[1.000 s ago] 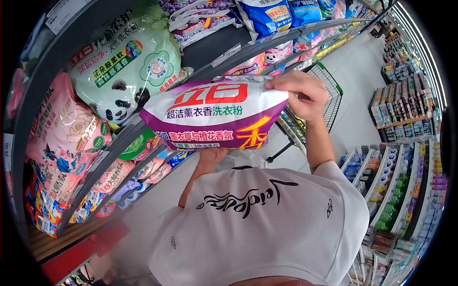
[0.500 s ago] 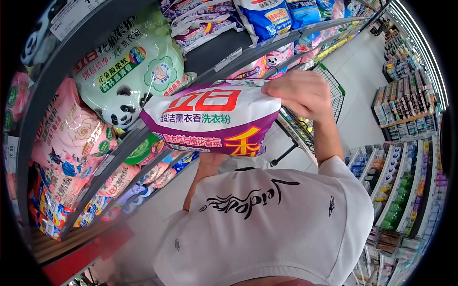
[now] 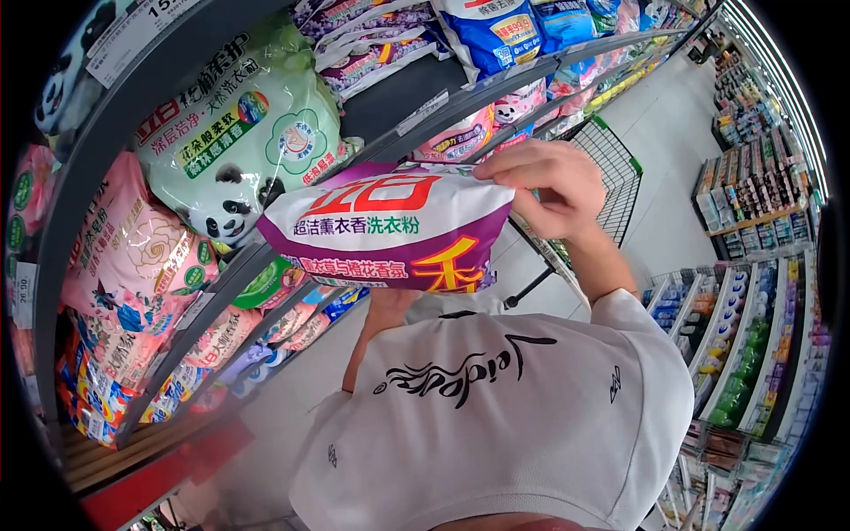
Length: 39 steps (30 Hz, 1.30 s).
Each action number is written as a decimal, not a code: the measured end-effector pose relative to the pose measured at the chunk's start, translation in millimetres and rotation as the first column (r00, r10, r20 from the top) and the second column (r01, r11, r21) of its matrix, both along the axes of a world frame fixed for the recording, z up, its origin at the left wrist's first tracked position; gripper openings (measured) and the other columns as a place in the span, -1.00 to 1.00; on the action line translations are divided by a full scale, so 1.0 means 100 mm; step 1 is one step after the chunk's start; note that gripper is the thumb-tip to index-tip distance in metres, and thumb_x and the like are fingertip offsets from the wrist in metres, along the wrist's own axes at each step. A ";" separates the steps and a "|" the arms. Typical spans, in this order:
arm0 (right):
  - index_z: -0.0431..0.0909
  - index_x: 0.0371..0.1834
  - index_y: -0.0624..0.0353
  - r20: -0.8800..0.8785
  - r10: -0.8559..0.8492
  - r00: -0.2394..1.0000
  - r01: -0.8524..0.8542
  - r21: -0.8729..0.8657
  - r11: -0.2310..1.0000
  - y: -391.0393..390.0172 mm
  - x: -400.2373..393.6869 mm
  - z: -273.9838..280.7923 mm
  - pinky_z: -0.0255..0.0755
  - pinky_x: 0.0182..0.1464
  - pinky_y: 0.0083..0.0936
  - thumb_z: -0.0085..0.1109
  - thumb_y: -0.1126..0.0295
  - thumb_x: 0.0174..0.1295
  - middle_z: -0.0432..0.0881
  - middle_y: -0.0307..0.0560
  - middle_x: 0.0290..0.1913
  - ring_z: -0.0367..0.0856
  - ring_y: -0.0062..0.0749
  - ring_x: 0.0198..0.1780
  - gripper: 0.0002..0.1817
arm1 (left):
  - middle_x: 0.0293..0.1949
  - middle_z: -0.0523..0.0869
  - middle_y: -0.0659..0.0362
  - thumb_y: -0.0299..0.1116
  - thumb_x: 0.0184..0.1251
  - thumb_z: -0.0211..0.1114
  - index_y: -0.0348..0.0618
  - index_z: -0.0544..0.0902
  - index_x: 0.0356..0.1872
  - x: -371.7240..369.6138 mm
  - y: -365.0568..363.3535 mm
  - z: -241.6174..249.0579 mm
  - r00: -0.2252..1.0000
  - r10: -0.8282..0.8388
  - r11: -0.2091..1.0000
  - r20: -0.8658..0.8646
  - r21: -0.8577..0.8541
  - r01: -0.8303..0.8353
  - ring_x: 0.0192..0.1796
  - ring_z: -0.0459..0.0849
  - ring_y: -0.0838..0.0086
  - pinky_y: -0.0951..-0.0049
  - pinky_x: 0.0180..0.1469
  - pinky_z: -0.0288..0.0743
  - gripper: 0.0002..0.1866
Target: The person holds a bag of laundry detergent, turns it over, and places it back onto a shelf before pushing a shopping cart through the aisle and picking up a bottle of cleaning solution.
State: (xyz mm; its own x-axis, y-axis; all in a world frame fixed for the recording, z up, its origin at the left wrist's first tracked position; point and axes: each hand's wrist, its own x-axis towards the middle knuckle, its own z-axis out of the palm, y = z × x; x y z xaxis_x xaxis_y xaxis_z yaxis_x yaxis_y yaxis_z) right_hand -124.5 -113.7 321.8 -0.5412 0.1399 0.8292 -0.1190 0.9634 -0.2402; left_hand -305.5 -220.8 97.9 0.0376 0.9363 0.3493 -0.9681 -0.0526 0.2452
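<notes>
A purple and white bag of laundry powder [image 3: 372,234] is held up in front of my chest, its printed face towards me and tilted. My right hand [image 3: 551,186] grips its upper right corner, fingers bent over the top edge and thumb against the side. From below, my left hand [image 3: 390,301] supports the bag; its fingers are hidden behind the pack. Just behind the bag, on the shelf, stands a large green laundry powder bag [image 3: 235,133] with a panda print.
Shelves on the left hold pink bags [image 3: 137,243] and other detergent packs. Dark shelf surface [image 3: 390,106] shows beside stacked purple packs [image 3: 376,53]. A shopping cart [image 3: 611,168] stands beyond my right hand. Bottle racks [image 3: 744,345] line the right side.
The bag has shifted slightly left, and its upper edge has tipped down. My right hand has moved a little left and down with it, its fingers reaching farther along the top edge.
</notes>
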 end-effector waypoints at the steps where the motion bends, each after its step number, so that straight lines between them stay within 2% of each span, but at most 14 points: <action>1: 0.56 -0.38 0.35 -0.018 0.029 0.999 -0.031 -0.078 0.996 0.01 0.00 -0.04 0.59 -0.31 -0.49 0.18 0.69 -0.01 0.71 0.09 -0.36 0.72 -0.21 -0.34 -0.89 | 0.26 0.49 0.04 0.06 0.28 0.25 -0.10 0.34 0.32 0.00 0.01 -0.02 0.998 0.045 0.999 -0.035 0.009 -0.044 0.26 0.52 0.24 0.05 0.31 0.38 -0.31; 6: 0.58 -0.40 0.43 -0.110 0.088 0.990 -0.122 -0.353 0.928 0.00 -0.01 -0.19 0.60 -0.21 -0.49 0.15 0.72 -0.03 0.71 0.06 -0.39 0.73 -0.28 -0.33 -0.89 | 0.24 0.51 0.06 0.10 0.28 0.21 -0.09 0.37 0.30 -0.06 -0.01 -0.15 0.999 0.030 0.997 0.019 -0.065 -0.029 0.24 0.53 0.26 0.05 0.29 0.40 -0.33; 8: 0.56 -0.39 0.39 -0.124 0.044 0.991 -0.082 -0.326 0.942 -0.02 -0.02 -0.26 0.58 -0.27 -0.47 0.17 0.70 0.03 0.71 0.09 -0.39 0.71 -0.28 -0.38 -0.93 | 0.31 0.45 0.08 0.26 0.28 0.09 -0.04 0.33 0.35 -0.10 -0.01 -0.39 0.999 0.042 0.998 -0.022 -0.041 -0.043 0.31 0.45 0.22 -0.03 0.35 0.28 -0.25; 13: 0.54 -0.39 0.37 -0.158 -0.124 0.980 0.106 -0.118 0.987 -0.16 -0.02 -0.18 0.54 -0.38 -0.50 0.11 0.66 0.11 0.70 0.09 -0.41 0.68 -0.28 -0.45 -0.96 | 0.30 0.46 0.09 0.21 0.26 0.14 -0.04 0.34 0.34 -0.11 0.04 -0.29 0.997 0.068 0.997 -0.039 -0.026 -0.069 0.31 0.45 0.22 -0.03 0.35 0.28 -0.26; 16: 0.56 -0.32 0.36 -0.136 -0.043 0.990 0.029 -0.108 0.994 -0.25 0.01 -0.03 0.55 -0.44 -0.52 0.13 0.68 0.06 0.70 0.04 -0.42 0.67 -0.30 -0.49 -0.88 | 0.29 0.46 0.09 0.19 0.24 0.17 -0.04 0.35 0.34 -0.10 0.03 -0.14 0.995 0.084 0.996 -0.045 -0.017 -0.085 0.31 0.46 0.22 -0.02 0.35 0.29 -0.26; 17: 0.57 -0.31 0.35 -0.043 -0.041 0.998 0.037 -0.077 0.996 -0.27 0.06 0.04 0.52 -0.48 -0.53 0.13 0.66 0.11 0.70 0.05 -0.41 0.65 -0.31 -0.52 -0.91 | 0.29 0.46 0.09 0.18 0.23 0.18 -0.04 0.35 0.33 -0.09 0.03 -0.11 0.995 0.091 0.996 -0.051 -0.014 -0.091 0.31 0.46 0.22 -0.02 0.35 0.29 -0.26; 20: 0.55 -0.31 0.33 -0.119 -0.032 0.992 0.026 -0.048 0.999 -0.33 0.08 0.07 0.51 -0.51 -0.53 0.10 0.67 0.12 0.71 0.04 -0.39 0.65 -0.31 -0.52 -0.91 | 0.29 0.47 0.09 0.15 0.22 0.20 -0.05 0.36 0.33 -0.08 0.04 -0.01 0.992 0.112 0.994 -0.058 -0.005 -0.113 0.30 0.46 0.22 -0.02 0.35 0.29 -0.27; 24: 0.54 -0.26 0.26 0.048 0.022 0.999 -0.021 -0.036 0.999 -0.30 0.14 0.19 0.52 -0.36 -0.51 0.15 0.51 0.20 0.73 0.01 -0.33 0.70 -0.28 -0.37 -0.92 | 0.28 0.48 0.10 0.12 0.19 0.24 -0.05 0.37 0.32 -0.06 0.05 0.07 0.987 0.143 0.990 -0.072 0.012 -0.142 0.30 0.46 0.22 -0.01 0.34 0.30 -0.27; 25: 0.58 -0.21 0.26 0.001 0.018 1.000 -0.018 0.001 1.000 -0.26 0.12 0.16 0.52 -0.31 -0.49 0.21 0.41 0.19 0.73 0.04 -0.29 0.71 -0.25 -0.29 -0.82 | 0.28 0.48 0.10 0.11 0.19 0.25 -0.05 0.37 0.32 -0.06 0.06 0.09 0.986 0.151 0.988 -0.077 0.017 -0.150 0.30 0.46 0.22 -0.01 0.34 0.30 -0.27; 28: 0.60 -0.19 0.30 -0.027 0.052 0.998 -0.050 0.070 0.996 -0.17 -0.03 0.19 0.52 -0.29 -0.47 0.25 0.36 0.15 0.73 0.08 -0.26 0.72 -0.21 -0.28 -0.75 | 0.27 0.49 0.10 0.08 0.17 0.28 -0.05 0.38 0.31 -0.06 0.07 0.15 0.980 0.179 0.984 -0.090 0.030 -0.177 0.30 0.47 0.22 0.00 0.34 0.30 -0.28; 32: 0.61 -0.21 0.37 0.083 0.089 0.993 -0.086 -0.041 0.995 -0.12 -0.05 0.10 0.62 -0.23 -0.36 0.27 0.32 0.09 0.72 0.13 -0.22 0.74 -0.08 -0.25 -0.69 | 0.26 0.49 0.10 0.05 0.15 0.32 -0.05 0.39 0.30 -0.04 0.06 0.22 0.969 0.223 0.975 -0.106 0.044 -0.219 0.29 0.47 0.22 0.00 0.34 0.31 -0.28; 36: 0.64 -0.26 0.36 0.140 0.088 0.986 -0.048 -0.265 0.963 -0.07 -0.01 0.00 0.63 -0.24 -0.39 0.31 0.34 0.00 0.73 0.11 -0.26 0.75 -0.11 -0.25 -0.69 | 0.26 0.50 0.11 0.02 0.13 0.35 -0.06 0.40 0.30 -0.04 0.06 0.31 0.953 0.276 0.961 -0.125 0.060 -0.271 0.29 0.47 0.22 0.01 0.33 0.32 -0.28; 37: 0.65 -0.25 0.35 0.213 -0.004 0.977 0.070 -0.302 0.951 -0.10 0.03 -0.01 0.62 -0.21 -0.40 0.34 0.35 -0.06 0.73 0.10 -0.26 0.75 -0.13 -0.25 -0.67 | 0.25 0.50 0.11 0.01 0.12 0.36 -0.06 0.40 0.29 -0.03 0.06 0.34 0.947 0.294 0.955 -0.130 0.067 -0.287 0.29 0.47 0.22 0.01 0.33 0.32 -0.28; 39: 0.65 -0.23 0.36 0.201 0.036 0.979 0.032 -0.325 0.945 -0.05 0.03 -0.03 0.62 -0.19 -0.39 0.35 0.36 -0.08 0.73 0.11 -0.26 0.75 -0.12 -0.26 -0.65 | 0.25 0.51 0.11 -0.01 0.11 0.38 -0.06 0.40 0.29 -0.04 0.07 0.39 0.935 0.326 0.945 -0.142 0.075 -0.318 0.29 0.48 0.22 0.01 0.33 0.32 -0.28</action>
State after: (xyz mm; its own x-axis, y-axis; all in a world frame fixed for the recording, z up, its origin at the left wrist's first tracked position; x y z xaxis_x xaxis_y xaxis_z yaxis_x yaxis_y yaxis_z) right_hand -121.0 -118.5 318.3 -0.6926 0.3819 0.6119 -0.0375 0.8281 -0.5594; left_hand -309.7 -213.7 136.5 -0.2071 0.8883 0.4099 -0.8492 -0.3713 0.3755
